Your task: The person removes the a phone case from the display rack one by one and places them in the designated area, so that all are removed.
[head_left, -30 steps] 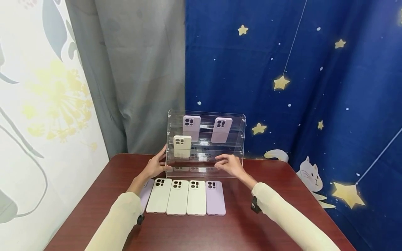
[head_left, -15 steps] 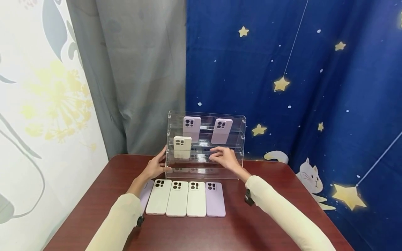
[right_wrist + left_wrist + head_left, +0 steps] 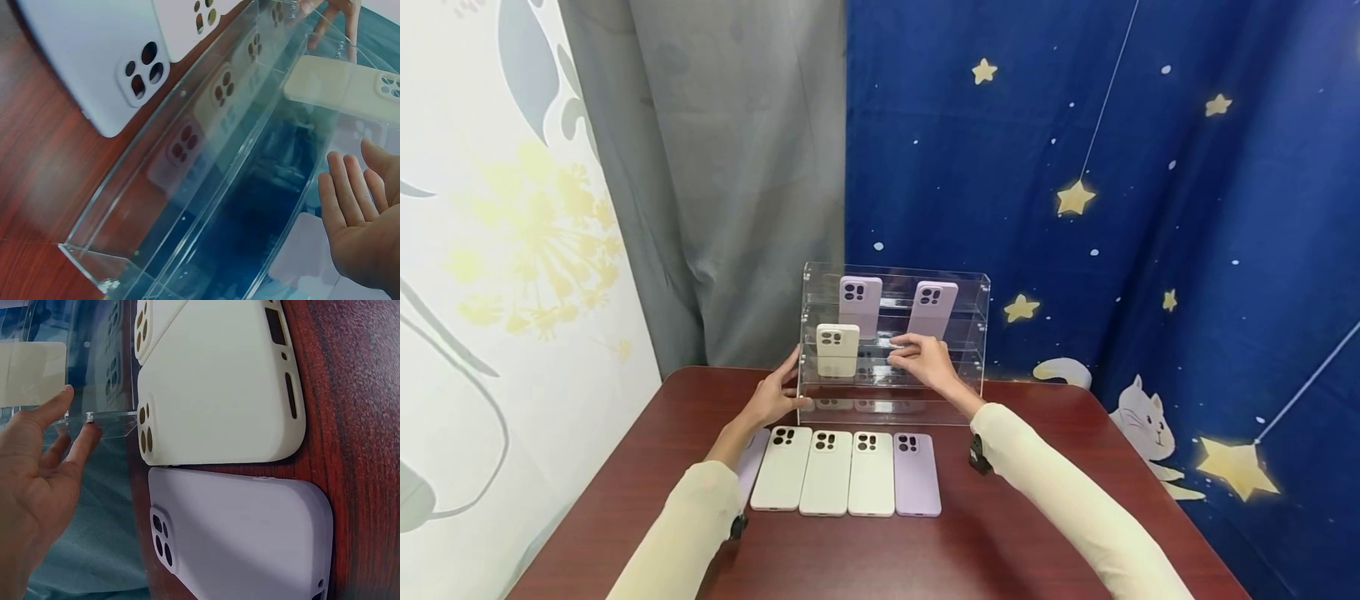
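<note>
A clear acrylic tiered display stand (image 3: pixel 880 392) stands at the back of the table. My left hand (image 3: pixel 765 402) grips its left side, thumb at the front and fingers along the outer face. My right hand (image 3: pixel 925 362) hovers before the middle tiers; in the right wrist view its fingers (image 3: pixel 350 194) are extended and hold nothing. On the stand are a cream phone case (image 3: pixel 837 350) and two purple phone cases (image 3: pixel 859 305), (image 3: pixel 936 305) higher up; the right hand partly covers the right one's lower end.
In front of the stand several phone cases lie side by side: three cream cases (image 3: pixel 825 473) between a purple case (image 3: pixel 917 475) and another purple case (image 3: pixel 244 531), partly covered by the left arm in the head view. Curtains (image 3: pixel 752 167) hang behind the reddish-brown table (image 3: pixel 880 558).
My right hand has moved left and up across the front of the stand, to just below the right purple case. The left hand and the phone cases have stayed put.
</note>
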A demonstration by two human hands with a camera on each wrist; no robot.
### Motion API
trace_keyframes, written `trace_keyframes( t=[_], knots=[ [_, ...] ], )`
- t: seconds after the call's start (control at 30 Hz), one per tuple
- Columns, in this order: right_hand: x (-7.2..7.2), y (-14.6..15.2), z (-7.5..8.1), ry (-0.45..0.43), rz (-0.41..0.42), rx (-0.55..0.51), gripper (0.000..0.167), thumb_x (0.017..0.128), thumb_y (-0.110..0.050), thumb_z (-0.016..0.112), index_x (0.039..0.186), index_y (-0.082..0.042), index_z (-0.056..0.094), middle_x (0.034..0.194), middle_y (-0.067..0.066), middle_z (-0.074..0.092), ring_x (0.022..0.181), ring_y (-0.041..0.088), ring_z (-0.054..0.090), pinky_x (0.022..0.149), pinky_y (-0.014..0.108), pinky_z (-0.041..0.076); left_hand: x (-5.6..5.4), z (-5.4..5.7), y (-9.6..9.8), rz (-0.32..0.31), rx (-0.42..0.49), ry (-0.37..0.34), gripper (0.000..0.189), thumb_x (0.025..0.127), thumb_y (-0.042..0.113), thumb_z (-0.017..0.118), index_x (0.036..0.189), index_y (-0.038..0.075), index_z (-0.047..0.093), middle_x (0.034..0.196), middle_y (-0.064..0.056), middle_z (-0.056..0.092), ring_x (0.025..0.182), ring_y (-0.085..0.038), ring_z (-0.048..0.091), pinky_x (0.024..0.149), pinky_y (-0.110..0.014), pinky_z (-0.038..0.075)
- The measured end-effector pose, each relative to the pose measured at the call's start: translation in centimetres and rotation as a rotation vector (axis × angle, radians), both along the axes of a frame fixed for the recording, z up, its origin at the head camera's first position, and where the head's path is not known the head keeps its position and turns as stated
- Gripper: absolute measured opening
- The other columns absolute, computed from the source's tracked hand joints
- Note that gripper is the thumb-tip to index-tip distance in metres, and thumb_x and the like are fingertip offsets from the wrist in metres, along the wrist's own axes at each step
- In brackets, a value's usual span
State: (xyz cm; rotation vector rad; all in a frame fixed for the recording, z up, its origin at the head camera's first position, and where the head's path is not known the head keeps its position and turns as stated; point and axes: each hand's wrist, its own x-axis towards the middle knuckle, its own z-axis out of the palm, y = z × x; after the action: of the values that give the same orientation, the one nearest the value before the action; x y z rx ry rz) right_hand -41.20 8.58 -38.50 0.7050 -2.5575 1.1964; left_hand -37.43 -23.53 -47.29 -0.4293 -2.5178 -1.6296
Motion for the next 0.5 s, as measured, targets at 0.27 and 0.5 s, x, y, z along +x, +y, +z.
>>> trace_keyframes(
  t=[0.27,0.5],
  knots=[
    [-0.5,-1.5,0.5,0.022,0.023,-0.024,0.039,0.092,-0.016,0.082,0.128,-0.005,0.073,0.105,0.008,0.080,0.091,0.022,0.078,0.075,0.033,0.063,0.1,-0.1,0.1,-0.004,-0.005,-0.002,0.111,0.088,-0.015,0.074,0.169,0.019,0.006,0.159,-0.036,0.030,0.121,-0.056,0.059,0.095,-0.053,0.058],
    [-1.0,-3.2,0.8,-0.014,0.055,-0.069,0.042,0.091,-0.018,0.083,0.130,-0.008,0.073,0.112,0.011,0.078,0.095,0.021,0.078,0.078,0.031,0.063,-0.1,0.0,0.0,0.011,-0.025,-0.005,0.111,0.089,-0.011,0.075,0.169,0.021,0.006,0.160,-0.034,0.032,0.122,-0.054,0.060,0.097,-0.055,0.056]
  ],
)
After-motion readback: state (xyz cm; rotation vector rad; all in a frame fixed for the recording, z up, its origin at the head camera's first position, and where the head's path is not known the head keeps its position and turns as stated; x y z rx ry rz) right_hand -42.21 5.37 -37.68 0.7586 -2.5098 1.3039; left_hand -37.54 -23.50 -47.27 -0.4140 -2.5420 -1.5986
